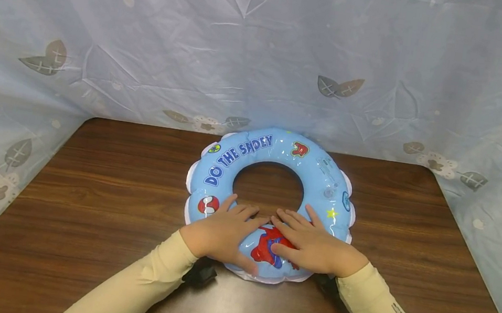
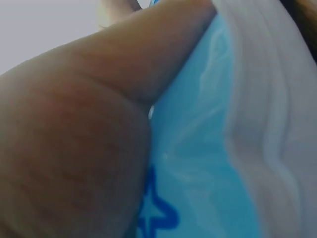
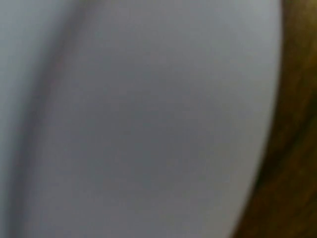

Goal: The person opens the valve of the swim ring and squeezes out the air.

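Note:
A light blue inflatable swim ring [image 1: 276, 146] with a white scalloped edge lies on the brown wooden table, printed with lettering and red cartoon figures. My left hand [image 1: 226, 232] rests flat on its near left part, fingers spread toward the hole and thumb along the near side. On the near right part lies my right hand [image 1: 316, 242], its fingers straight and pointing inward, almost meeting the left fingertips. The left wrist view has the left hand [image 2: 74, 134] against the blue ring [image 2: 198, 148]. Only the blurred pale edge [image 3: 158, 124] fills the right wrist view; the right hand is hidden there.
The dark wood-grain table [image 1: 109, 185] extends on both sides of the ring. A pale grey-blue curtain [image 1: 246, 45] with leaf and flower prints hangs behind it and along both sides. A clear valve [image 1: 328, 193] sits on the ring's right part.

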